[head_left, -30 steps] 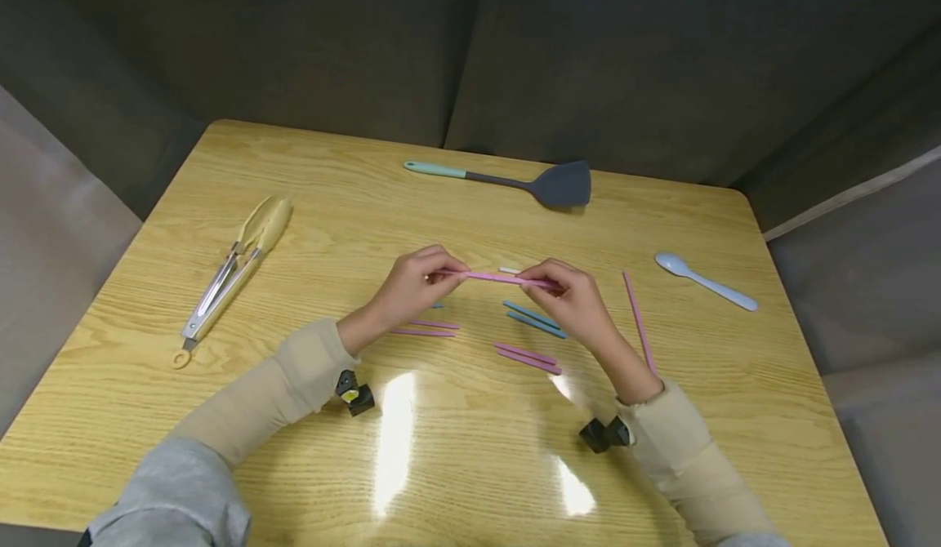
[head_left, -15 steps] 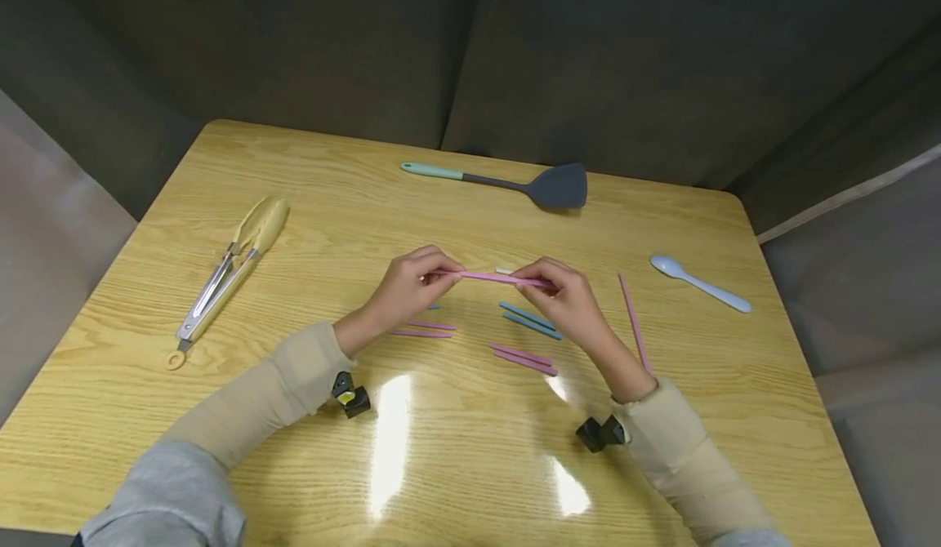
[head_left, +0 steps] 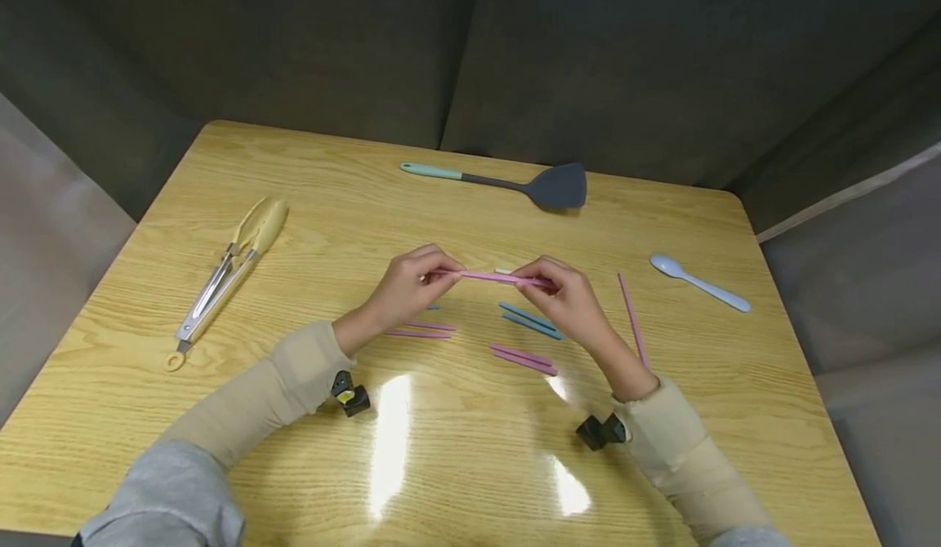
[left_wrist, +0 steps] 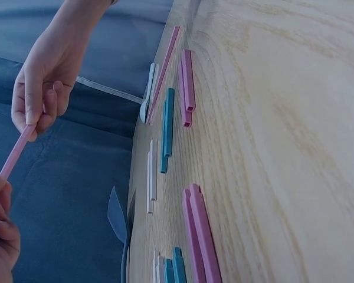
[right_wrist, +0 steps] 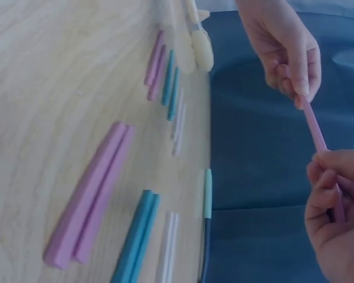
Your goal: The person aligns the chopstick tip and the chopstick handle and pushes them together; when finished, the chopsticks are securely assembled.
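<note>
A slim pink chopstick (head_left: 488,277) is held level above the table between both hands. My left hand (head_left: 410,287) pinches its left part between thumb and fingers, and my right hand (head_left: 566,295) grips the other end with curled fingers. The palms cover both its ends. Below lie short chopstick pieces with square, hollow-looking ends: a pink pair (head_left: 524,359) and a blue pair (head_left: 531,320) on the right, another pink pair (head_left: 430,331) on the left. White pieces (right_wrist: 168,247) show in the right wrist view. A longer pink chopstick (head_left: 634,321) lies beside my right forearm.
Tongs (head_left: 228,273) with cream tips lie at the table's left. Near the back edge is a dark spatula (head_left: 556,187) with a mint handle. A pale blue spoon (head_left: 698,282) rests at the right. Dark curtains (head_left: 294,49) hang behind the wooden table (head_left: 456,473).
The whole head view shifts slightly between the first frame and the second. Both hands keep their hold on the pink chopstick, with hardly any movement.
</note>
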